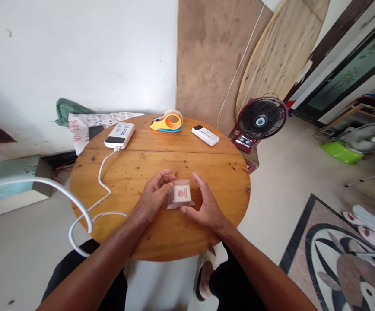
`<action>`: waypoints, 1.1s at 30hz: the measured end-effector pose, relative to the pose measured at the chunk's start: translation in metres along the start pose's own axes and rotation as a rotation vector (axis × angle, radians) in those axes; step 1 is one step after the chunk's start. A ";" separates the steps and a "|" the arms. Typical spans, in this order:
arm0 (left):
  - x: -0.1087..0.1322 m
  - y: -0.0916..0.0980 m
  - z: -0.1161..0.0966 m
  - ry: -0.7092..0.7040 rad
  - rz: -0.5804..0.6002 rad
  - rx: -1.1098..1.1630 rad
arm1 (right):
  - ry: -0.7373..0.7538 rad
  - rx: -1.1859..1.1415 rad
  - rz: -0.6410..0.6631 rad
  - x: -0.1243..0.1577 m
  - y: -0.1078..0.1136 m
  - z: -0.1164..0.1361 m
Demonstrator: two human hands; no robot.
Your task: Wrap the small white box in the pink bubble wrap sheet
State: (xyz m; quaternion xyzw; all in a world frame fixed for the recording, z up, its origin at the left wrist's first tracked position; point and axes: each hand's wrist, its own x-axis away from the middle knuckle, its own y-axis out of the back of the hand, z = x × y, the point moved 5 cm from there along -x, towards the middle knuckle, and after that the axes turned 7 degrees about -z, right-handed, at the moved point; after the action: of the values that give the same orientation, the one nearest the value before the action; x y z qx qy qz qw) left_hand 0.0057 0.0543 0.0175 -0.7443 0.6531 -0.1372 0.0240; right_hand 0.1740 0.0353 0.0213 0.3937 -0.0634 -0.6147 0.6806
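A small square packet in clear plastic wrap (181,194), with a pale label printed in red, lies on the round wooden table (161,242). On its left side is my left hand (155,194), fingers loosely curled and apart, with the thumb at the packet's upper left corner. My right hand (207,205) is spread open on the other side, its thumb at the lower right edge and its fingers clear of the wrap. Neither hand visibly grips the packet. Whether the thumbs press on the wrap, I cannot tell.
Along the table's far side sit a white power bank (120,134) with a white cable (100,175), an orange tape dispenser (168,122) and a smaller white device (205,135). The cable loops past my left forearm. A dark fan (260,121) stands beyond the right edge.
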 end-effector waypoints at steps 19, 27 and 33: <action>0.001 0.000 -0.002 -0.014 -0.028 -0.034 | -0.155 -0.091 0.123 -0.004 0.000 -0.006; 0.000 -0.002 0.000 -0.015 0.025 -0.026 | -0.104 -0.160 0.163 -0.016 0.001 -0.012; -0.001 -0.004 0.001 -0.014 0.058 -0.044 | -0.112 -0.171 0.230 -0.021 -0.002 -0.015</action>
State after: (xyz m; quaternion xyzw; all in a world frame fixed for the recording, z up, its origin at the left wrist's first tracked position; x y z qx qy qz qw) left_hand 0.0094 0.0554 0.0173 -0.7263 0.6772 -0.1169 0.0162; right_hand 0.1761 0.0615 0.0181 0.2894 -0.0932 -0.5569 0.7729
